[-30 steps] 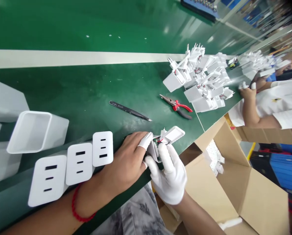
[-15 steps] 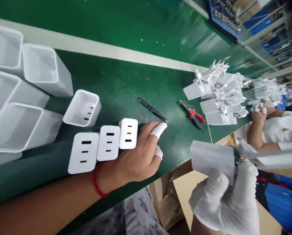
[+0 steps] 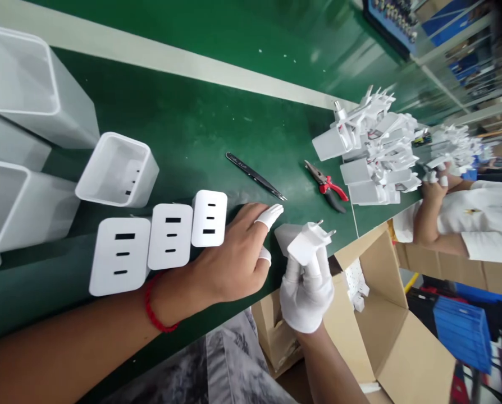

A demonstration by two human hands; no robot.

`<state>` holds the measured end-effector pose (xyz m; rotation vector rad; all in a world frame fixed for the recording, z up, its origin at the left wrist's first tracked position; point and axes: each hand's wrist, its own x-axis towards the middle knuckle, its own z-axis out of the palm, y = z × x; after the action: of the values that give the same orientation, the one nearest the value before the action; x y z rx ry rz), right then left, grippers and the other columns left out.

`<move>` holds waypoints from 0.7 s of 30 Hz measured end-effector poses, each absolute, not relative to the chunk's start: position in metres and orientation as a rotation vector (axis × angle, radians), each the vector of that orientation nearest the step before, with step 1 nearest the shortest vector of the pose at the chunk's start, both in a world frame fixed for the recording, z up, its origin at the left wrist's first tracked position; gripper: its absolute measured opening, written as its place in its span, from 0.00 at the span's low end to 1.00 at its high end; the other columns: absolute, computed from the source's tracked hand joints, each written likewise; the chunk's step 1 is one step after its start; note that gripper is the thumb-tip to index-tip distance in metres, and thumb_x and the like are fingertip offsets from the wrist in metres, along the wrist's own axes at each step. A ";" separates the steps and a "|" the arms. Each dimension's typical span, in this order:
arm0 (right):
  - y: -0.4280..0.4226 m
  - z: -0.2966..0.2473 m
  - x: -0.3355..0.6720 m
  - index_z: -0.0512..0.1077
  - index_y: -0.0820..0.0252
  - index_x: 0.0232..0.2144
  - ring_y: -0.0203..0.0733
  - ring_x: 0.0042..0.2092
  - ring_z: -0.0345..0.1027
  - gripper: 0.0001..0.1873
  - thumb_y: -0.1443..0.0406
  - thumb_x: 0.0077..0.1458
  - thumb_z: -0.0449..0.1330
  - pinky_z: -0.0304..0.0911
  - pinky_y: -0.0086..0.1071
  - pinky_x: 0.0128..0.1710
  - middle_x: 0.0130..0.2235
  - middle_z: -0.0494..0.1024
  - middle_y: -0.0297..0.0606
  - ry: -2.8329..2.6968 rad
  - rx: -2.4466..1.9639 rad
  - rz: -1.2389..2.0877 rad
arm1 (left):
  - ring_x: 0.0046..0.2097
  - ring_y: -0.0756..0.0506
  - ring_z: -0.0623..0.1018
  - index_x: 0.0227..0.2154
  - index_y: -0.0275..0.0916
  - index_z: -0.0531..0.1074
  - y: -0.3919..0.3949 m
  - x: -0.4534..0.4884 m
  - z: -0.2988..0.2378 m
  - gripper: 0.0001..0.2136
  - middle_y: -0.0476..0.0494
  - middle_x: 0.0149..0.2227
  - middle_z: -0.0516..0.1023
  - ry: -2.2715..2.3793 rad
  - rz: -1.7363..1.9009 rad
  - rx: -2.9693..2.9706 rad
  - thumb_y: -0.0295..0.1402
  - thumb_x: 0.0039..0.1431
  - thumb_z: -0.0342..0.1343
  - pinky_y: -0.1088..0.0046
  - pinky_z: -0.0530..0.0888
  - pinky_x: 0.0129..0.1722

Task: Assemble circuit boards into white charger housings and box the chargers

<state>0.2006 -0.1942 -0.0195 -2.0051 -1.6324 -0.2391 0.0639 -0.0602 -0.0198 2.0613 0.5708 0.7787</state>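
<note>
White charger [image 3: 304,244] sits gripped in gloved right hand [image 3: 305,294] fingers [image 3: 293,269]; left hand [image 3: 229,258] rests open.

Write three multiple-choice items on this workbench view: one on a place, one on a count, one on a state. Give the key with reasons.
1. Where do the red-handled pliers lie?
A. In the cardboard box
B. On the green mat, right of the black tweezers
C. In a white tray

2. How many white three-slot faceplates stand in a row by the left hand?
A. Two
B. Three
C. Five

3. What is the white-gloved right hand doing?
A. Lying flat and open
B. Gripping a white two-pin charger plug
C. Holding the tweezers

Key: B, the pliers rest on the mat beyond the tweezers' tip; B, three plates show; B, gloved fingers close on the plug.
</note>
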 end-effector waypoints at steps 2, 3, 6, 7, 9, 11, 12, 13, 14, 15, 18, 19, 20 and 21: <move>-0.195 -0.016 0.199 0.58 0.44 0.65 0.55 0.63 0.61 0.36 0.75 0.58 0.58 0.70 0.48 0.54 0.65 0.64 0.41 -1.572 -2.002 -0.110 | 0.62 0.38 0.65 0.57 0.25 0.60 -0.059 0.065 -0.021 0.27 0.29 0.57 0.68 0.521 0.758 2.097 0.19 0.52 0.44 0.55 0.67 0.63; -0.195 -0.013 0.199 0.62 0.44 0.62 0.54 0.62 0.64 0.33 0.74 0.58 0.58 0.70 0.47 0.55 0.64 0.66 0.40 -1.519 -1.964 -0.046 | 0.62 0.38 0.66 0.57 0.24 0.61 -0.059 0.065 -0.021 0.26 0.29 0.56 0.69 0.510 0.742 2.110 0.19 0.53 0.44 0.54 0.68 0.62; -0.193 -0.004 0.200 0.74 0.47 0.51 0.50 0.59 0.69 0.21 0.73 0.59 0.58 0.68 0.46 0.57 0.58 0.74 0.37 -1.181 -1.768 0.057 | 0.61 0.38 0.68 0.54 0.24 0.65 -0.057 0.066 -0.020 0.23 0.29 0.55 0.71 0.523 0.710 2.121 0.20 0.55 0.43 0.56 0.71 0.60; -0.192 -0.002 0.201 0.76 0.49 0.48 0.49 0.58 0.70 0.18 0.73 0.59 0.58 0.67 0.46 0.57 0.56 0.75 0.36 -1.042 -1.702 0.093 | 0.61 0.39 0.68 0.54 0.24 0.66 -0.056 0.067 -0.019 0.22 0.29 0.55 0.71 0.526 0.703 2.124 0.20 0.56 0.43 0.57 0.72 0.60; -0.188 0.001 0.203 0.77 0.51 0.47 0.49 0.58 0.70 0.14 0.70 0.61 0.59 0.65 0.46 0.58 0.54 0.77 0.38 -0.781 -1.614 0.293 | 0.60 0.38 0.69 0.52 0.23 0.68 -0.055 0.067 -0.017 0.20 0.28 0.54 0.72 0.522 0.694 2.137 0.21 0.58 0.43 0.57 0.72 0.60; -0.184 0.004 0.207 0.76 0.53 0.50 0.50 0.58 0.69 0.15 0.65 0.60 0.61 0.64 0.48 0.59 0.56 0.76 0.41 -0.600 -1.555 0.606 | 0.60 0.38 0.69 0.51 0.22 0.69 -0.054 0.068 -0.016 0.19 0.28 0.53 0.72 0.522 0.676 2.153 0.22 0.59 0.43 0.58 0.72 0.60; -0.181 0.005 0.210 0.75 0.54 0.51 0.51 0.58 0.69 0.17 0.62 0.59 0.62 0.63 0.47 0.60 0.57 0.75 0.42 -0.535 -1.538 0.746 | 0.60 0.38 0.69 0.50 0.22 0.70 -0.053 0.068 -0.016 0.19 0.28 0.53 0.72 0.525 0.669 2.159 0.23 0.59 0.43 0.58 0.72 0.60; -0.178 0.007 0.212 0.75 0.54 0.51 0.51 0.58 0.69 0.18 0.61 0.57 0.64 0.63 0.47 0.60 0.57 0.74 0.42 -0.484 -1.530 0.847 | 0.60 0.38 0.69 0.49 0.22 0.70 -0.053 0.068 -0.017 0.19 0.28 0.53 0.72 0.528 0.660 2.166 0.23 0.59 0.43 0.58 0.71 0.60; -0.175 0.008 0.214 0.76 0.54 0.49 0.51 0.57 0.69 0.19 0.60 0.56 0.65 0.63 0.45 0.60 0.56 0.75 0.41 -0.447 -1.527 0.913 | 0.60 0.39 0.69 0.49 0.22 0.71 -0.053 0.068 -0.017 0.18 0.28 0.53 0.73 0.525 0.652 2.172 0.23 0.59 0.43 0.59 0.71 0.60; -0.172 0.009 0.215 0.77 0.55 0.48 0.50 0.56 0.71 0.18 0.60 0.54 0.67 0.64 0.44 0.59 0.55 0.76 0.40 -0.424 -1.528 0.952 | 0.60 0.39 0.68 0.48 0.22 0.71 -0.052 0.068 -0.018 0.18 0.28 0.53 0.73 0.519 0.645 2.180 0.22 0.58 0.43 0.59 0.71 0.60; -0.164 0.012 0.217 0.78 0.55 0.45 0.47 0.52 0.73 0.17 0.60 0.51 0.69 0.67 0.40 0.55 0.52 0.78 0.38 -0.407 -1.517 1.015 | 0.62 0.39 0.66 0.50 0.23 0.70 -0.052 0.067 -0.018 0.19 0.29 0.53 0.72 0.500 0.622 2.197 0.21 0.57 0.43 0.59 0.70 0.61; -0.163 0.012 0.217 0.79 0.54 0.44 0.46 0.51 0.74 0.17 0.60 0.50 0.69 0.68 0.39 0.54 0.51 0.79 0.38 -0.405 -1.513 1.020 | 0.62 0.39 0.65 0.50 0.24 0.69 -0.052 0.067 -0.018 0.20 0.30 0.53 0.73 0.490 0.615 2.200 0.21 0.56 0.43 0.59 0.70 0.61; -0.162 0.012 0.216 0.79 0.54 0.44 0.46 0.50 0.74 0.17 0.60 0.50 0.70 0.69 0.38 0.52 0.50 0.79 0.38 -0.400 -1.519 1.017 | 0.63 0.39 0.64 0.50 0.24 0.70 -0.052 0.067 -0.017 0.20 0.30 0.52 0.73 0.477 0.611 2.201 0.21 0.55 0.44 0.59 0.69 0.62; -0.162 0.013 0.215 0.79 0.54 0.43 0.45 0.50 0.74 0.16 0.60 0.50 0.70 0.69 0.37 0.52 0.50 0.80 0.38 -0.398 -1.532 1.006 | 0.63 0.39 0.64 0.48 0.24 0.71 -0.052 0.067 -0.017 0.19 0.30 0.51 0.74 0.460 0.604 2.201 0.20 0.54 0.44 0.59 0.69 0.62</move>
<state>0.2155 -0.1615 0.0125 -1.5321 -0.3985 1.0064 0.0668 -0.0518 -0.0166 2.2015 0.4599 0.6039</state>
